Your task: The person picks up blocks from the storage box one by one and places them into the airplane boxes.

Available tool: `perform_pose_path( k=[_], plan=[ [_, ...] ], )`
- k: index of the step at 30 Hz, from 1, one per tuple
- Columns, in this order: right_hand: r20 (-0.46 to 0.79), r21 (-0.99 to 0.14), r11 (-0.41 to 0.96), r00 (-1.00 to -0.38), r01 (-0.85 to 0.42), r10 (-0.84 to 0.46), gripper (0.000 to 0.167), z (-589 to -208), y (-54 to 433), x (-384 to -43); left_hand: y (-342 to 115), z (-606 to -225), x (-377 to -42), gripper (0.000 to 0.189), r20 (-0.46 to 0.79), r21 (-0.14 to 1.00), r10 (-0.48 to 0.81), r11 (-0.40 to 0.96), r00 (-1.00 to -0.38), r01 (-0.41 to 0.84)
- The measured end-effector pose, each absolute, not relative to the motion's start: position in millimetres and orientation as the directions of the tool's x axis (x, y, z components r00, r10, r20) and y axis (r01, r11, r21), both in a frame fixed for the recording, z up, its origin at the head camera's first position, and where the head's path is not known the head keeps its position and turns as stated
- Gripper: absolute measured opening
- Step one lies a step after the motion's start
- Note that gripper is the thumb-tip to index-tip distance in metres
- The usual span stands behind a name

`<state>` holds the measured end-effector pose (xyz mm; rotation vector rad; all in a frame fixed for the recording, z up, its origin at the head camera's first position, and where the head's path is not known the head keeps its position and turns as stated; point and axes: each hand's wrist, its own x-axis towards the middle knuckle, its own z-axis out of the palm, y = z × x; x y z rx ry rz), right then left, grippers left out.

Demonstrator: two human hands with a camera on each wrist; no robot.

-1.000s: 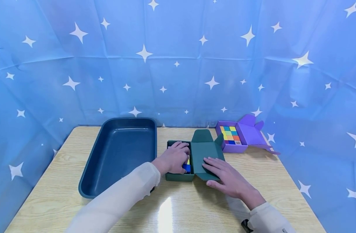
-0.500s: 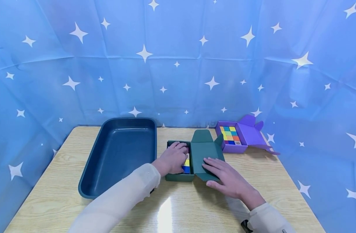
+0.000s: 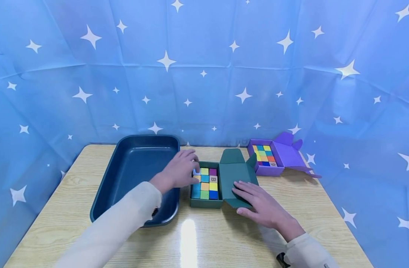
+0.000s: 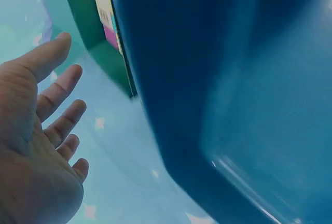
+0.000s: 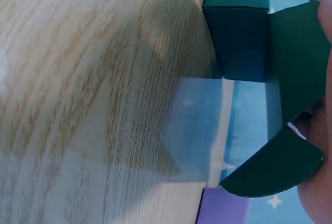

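Note:
A dark green cardboard box (image 3: 206, 204) lies on the table, packed with coloured blocks (image 3: 205, 186), one marked with a letter B. Its lid (image 3: 232, 178) is folded out to the right. Over the box's left edge and the tray's rim hovers my left hand (image 3: 178, 170). In the left wrist view that hand (image 4: 39, 115) has loosely spread fingers and holds nothing. My right hand (image 3: 263, 204) rests its extended fingers on the lid's inner face. In the right wrist view only part of the right hand (image 5: 315, 187) shows, beside the lid's flap (image 5: 275, 167).
A large dark blue tray (image 3: 105, 186) stands on the left, close beside the green box. At the back right sits an open purple box (image 3: 269, 171) holding several coloured blocks. A blue curtain with white stars (image 3: 204, 89) hangs behind the wooden table (image 3: 231, 242).
My left hand has lifted off the blocks in the green box and moved left toward the tray, uncovering the blocks. The right hand stays on the lid.

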<state>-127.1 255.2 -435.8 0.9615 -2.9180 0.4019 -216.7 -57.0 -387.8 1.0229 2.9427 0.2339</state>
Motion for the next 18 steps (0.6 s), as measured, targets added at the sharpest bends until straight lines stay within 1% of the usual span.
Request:
perform_pose_path(
  k=[5, 12, 18],
  plan=[
    [0.117, -0.237, 0.775, -0.809, -0.586, -0.576, 0.063, -434, 255, -126, -92, -385, -215, 0.030, 0.081, 0.167, 0.551, 0.814, -0.830, 0.557],
    [0.103, -0.233, 0.782, -0.814, -0.578, -0.571, 0.063, -433, 254, -125, -131, -386, -208, 0.031, 0.119, 0.204, 0.479, 0.845, -0.870, 0.494],
    [0.118, -0.179, 0.776, -0.796, -0.605, -0.594, 0.062, -420, 242, -122, -167, -390, -201, 0.030, 0.158, 0.223, 0.412, 0.870, -0.897, 0.439]
  ],
)
